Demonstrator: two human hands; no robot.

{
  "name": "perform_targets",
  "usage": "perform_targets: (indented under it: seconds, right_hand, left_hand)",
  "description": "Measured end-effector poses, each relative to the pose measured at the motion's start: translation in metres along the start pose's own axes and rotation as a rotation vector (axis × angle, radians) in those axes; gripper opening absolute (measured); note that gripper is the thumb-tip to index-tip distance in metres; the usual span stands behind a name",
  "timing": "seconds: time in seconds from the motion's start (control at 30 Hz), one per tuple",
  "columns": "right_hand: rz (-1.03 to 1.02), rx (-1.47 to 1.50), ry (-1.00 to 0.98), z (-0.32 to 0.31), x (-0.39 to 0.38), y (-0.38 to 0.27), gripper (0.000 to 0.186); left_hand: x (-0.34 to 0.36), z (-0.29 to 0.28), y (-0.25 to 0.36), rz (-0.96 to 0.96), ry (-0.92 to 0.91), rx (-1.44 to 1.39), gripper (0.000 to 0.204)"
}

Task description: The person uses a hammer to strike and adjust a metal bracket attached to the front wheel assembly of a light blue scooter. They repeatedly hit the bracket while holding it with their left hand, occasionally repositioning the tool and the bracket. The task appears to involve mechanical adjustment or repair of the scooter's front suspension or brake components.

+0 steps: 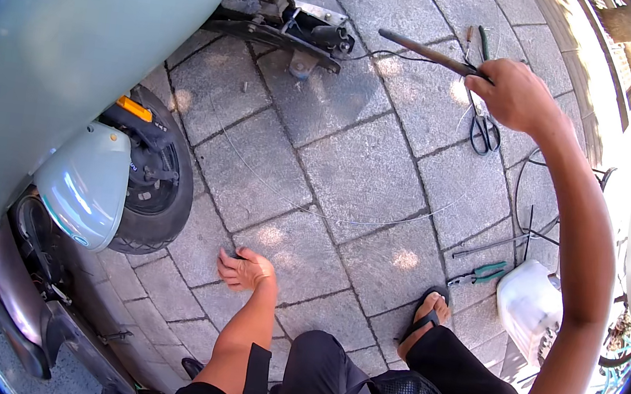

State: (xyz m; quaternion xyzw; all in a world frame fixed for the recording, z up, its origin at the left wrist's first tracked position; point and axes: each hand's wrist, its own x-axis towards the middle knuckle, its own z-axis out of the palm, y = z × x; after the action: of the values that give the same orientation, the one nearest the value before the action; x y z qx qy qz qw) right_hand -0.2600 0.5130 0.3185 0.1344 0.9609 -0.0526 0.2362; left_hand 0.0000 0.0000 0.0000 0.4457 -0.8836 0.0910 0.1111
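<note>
My right hand (513, 95) is closed around one end of a long, narrow brown bar (420, 48), which reaches left above the paving. Just below that hand lie black-handled scissors (484, 135). More hand tools, one with a dark green handle (482, 43), lie beyond it. Low over the pavers, my left hand (245, 269) has its fingers curled in; a small dark patch shows between thumb and fingers, too small to make out. A thin wire (336, 219) curves across the paving between my hands. A black cable (396, 55) runs from a dark metal mechanism (297, 29) toward the bar.
A pale blue-green scooter body (74, 41) with a wheel (173, 203) and matching fender (88, 185) fills the left. Green-handled pliers (479, 274), black rods (495, 245) and a white bag-like thing (529, 306) lie at right. My sandalled foot (429, 313) stands on the pavers.
</note>
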Motion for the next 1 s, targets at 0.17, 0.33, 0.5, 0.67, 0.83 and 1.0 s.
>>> perform_targets:
  seconds: [0.17,0.33,0.5,0.67,0.83,1.0]
  right_hand:
    - [-0.062,-0.062,0.038,0.021,-0.007,-0.028,0.044]
    - [-0.066,-0.028,0.045,0.043,-0.005,-0.037,0.042]
    - [-0.104,-0.136,0.11,0.044,-0.001,-0.039,0.039]
    - [-0.134,-0.227,0.194,0.05,-0.002,-0.04,0.038]
    - [-0.126,-0.242,0.172,0.052,-0.002,-0.04,0.038]
    - [-0.082,-0.147,0.115,0.053,-0.001,-0.038,0.04]
  left_hand:
    - [-0.01,0.004,0.014,-0.026,0.043,-0.033,0.053]
    - [-0.005,-0.004,0.002,0.008,0.021,-0.002,0.054]
    - [-0.005,-0.002,0.002,0.016,0.028,-0.004,0.054]
    - [-0.007,-0.001,0.001,0.01,0.012,0.007,0.054]
    - [-0.007,-0.002,0.003,0.008,0.025,-0.019,0.055]
    - [-0.008,-0.006,0.006,0.017,0.03,-0.032,0.055]
